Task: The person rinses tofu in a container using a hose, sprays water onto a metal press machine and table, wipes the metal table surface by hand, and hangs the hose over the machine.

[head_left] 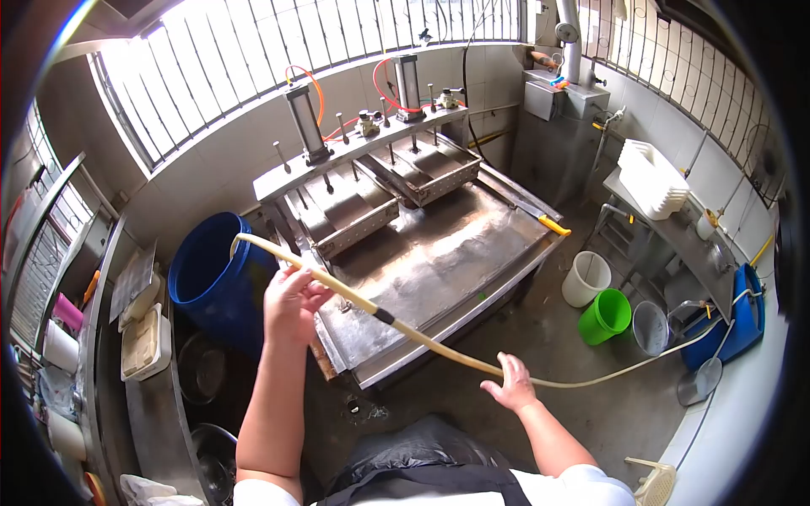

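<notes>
A pale yellow hose [439,347] with a dark band runs across in front of me. My left hand [292,305] grips it near its end, fingers curled round it. The hose's tip is at the near right rim of a large blue barrel [187,291]. My right hand [511,384] is on the hose further back, the hose passing between thumb and fingers. Beyond my hands stands a metal press table [396,278] with a wet-looking top and two perforated trays [361,228] under upright cylinders.
White [585,280], green [605,317] and grey buckets stand on the floor at right, before a blue container [749,312]. Stacked white crates [651,179] rest on a side table. A metal bench [156,422] with a white tub [145,344] lines the left. A yellow-handled tool [554,225] lies on the table's corner.
</notes>
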`<state>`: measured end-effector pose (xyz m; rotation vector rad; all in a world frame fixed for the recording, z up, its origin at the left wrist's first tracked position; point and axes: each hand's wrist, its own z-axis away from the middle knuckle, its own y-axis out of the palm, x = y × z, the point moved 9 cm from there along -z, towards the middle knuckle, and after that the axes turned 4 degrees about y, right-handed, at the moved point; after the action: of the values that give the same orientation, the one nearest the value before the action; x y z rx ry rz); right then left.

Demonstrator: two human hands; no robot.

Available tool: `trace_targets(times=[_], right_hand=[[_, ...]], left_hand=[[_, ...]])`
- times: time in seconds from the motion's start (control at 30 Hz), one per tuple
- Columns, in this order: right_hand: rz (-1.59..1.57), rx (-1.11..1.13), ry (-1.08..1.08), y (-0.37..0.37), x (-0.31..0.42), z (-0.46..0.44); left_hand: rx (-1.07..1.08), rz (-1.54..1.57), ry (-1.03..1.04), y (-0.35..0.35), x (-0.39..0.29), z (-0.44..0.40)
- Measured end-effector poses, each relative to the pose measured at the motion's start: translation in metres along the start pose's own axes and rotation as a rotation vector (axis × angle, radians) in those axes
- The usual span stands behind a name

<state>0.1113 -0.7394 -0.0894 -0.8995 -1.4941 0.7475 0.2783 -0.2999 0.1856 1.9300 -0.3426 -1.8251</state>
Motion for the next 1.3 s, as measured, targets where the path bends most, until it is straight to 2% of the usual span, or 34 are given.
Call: trace_targets(times=[0.1, 0.17, 0.2, 0.23, 0.3, 0.33, 0.37, 0.47, 0.63, 0.7, 0.73, 0.77, 0.83, 0.87, 0.9, 0.93, 1.0, 1.03, 1.1, 1.13, 1.2, 1.23, 1.3], right_hand=[[-0.109, 0.422, -0.035, 0.048, -0.023, 0.014], [-0.065, 0.556, 0.098, 0.065, -0.032, 0.029], [-0.014, 0.578, 0.146, 0.077, -0.042, 0.034], [0.028, 0.459, 0.123, 0.078, -0.046, 0.038], [-0.09, 0.551, 0.318, 0.08, -0.056, 0.035], [-0.093, 0.383, 0.228, 0.058, -0.046, 0.028], [-0.087, 0.382, 0.22, 0.052, -0.051, 0.019], [-0.209, -0.208, -0.231, -0.036, -0.02, -0.015], [-0.094, -0.588, -0.314, -0.192, 0.012, -0.08], [-0.118, -0.742, -0.322, -0.247, 0.018, -0.107], [-0.143, -0.805, -0.314, -0.272, 0.019, -0.12], [-0.168, -0.87, -0.306, -0.295, 0.02, -0.131], [-0.141, -0.977, -0.278, -0.338, 0.031, -0.151], [-0.131, -1.014, -0.266, -0.357, 0.033, -0.161], [-0.12, -1.053, -0.256, -0.374, 0.034, -0.171], [-0.086, -1.111, -0.25, -0.393, 0.036, -0.179], [-0.138, -1.213, -0.217, -0.428, 0.033, -0.199], [-0.042, -1.293, -0.315, -0.448, 0.044, -0.208], [-0.151, -1.282, -0.113, -0.483, -0.004, -0.238], [-0.304, -1.265, -0.059, -0.496, -0.023, -0.253], [-0.523, -1.186, 0.044, -0.506, -0.051, -0.287], [-0.526, -1.173, 0.037, -0.497, -0.054, -0.302], [-0.287, -1.145, 0.02, -0.47, -0.041, -0.34]], left_hand=[[-0.006, -0.044, 0.104, -0.004, -0.038, -0.007], [-0.093, -0.056, 0.184, -0.01, -0.056, -0.011], [-0.106, -0.022, 0.194, -0.01, -0.064, -0.012], [-0.114, -0.008, 0.226, -0.005, -0.075, -0.01], [-0.189, -0.038, 0.298, -0.002, -0.093, -0.006], [-0.174, -0.045, 0.345, -0.009, -0.099, -0.01], [-0.157, -0.06, 0.372, -0.011, -0.106, -0.01], [-0.156, -0.159, 0.476, -0.036, -0.125, -0.014], [-0.273, -0.339, 0.6, -0.092, -0.129, -0.025], [-0.393, -0.832, 0.653, -0.098, -0.133, -0.024], [-0.437, -1.185, 0.824, -0.104, -0.137, -0.028], [-0.495, -1.372, 0.871, -0.079, -0.139, -0.02], [-0.329, -1.615, 1.272, -0.046, -0.128, -0.024], [-0.327, -1.59, 1.263, -0.043, -0.123, -0.033], [-0.245, -1.667, 1.245, -0.043, -0.114, -0.05], [-0.186, -1.613, 1.19, -0.057, -0.105, -0.071], [-0.108, -1.563, 1.032, -0.103, -0.082, -0.122], [-0.142, -1.555, 1.004, -0.132, -0.07, -0.146], [-0.109, -1.562, 0.875, -0.205, -0.045, -0.199], [-0.127, -1.558, 0.868, -0.222, -0.033, -0.218], [-0.224, -1.564, 0.98, -0.233, -0.035, -0.229], [-0.187, -1.515, 0.827, -0.234, -0.033, -0.245], [-0.224, -1.469, 0.828, -0.213, -0.039, -0.261]])
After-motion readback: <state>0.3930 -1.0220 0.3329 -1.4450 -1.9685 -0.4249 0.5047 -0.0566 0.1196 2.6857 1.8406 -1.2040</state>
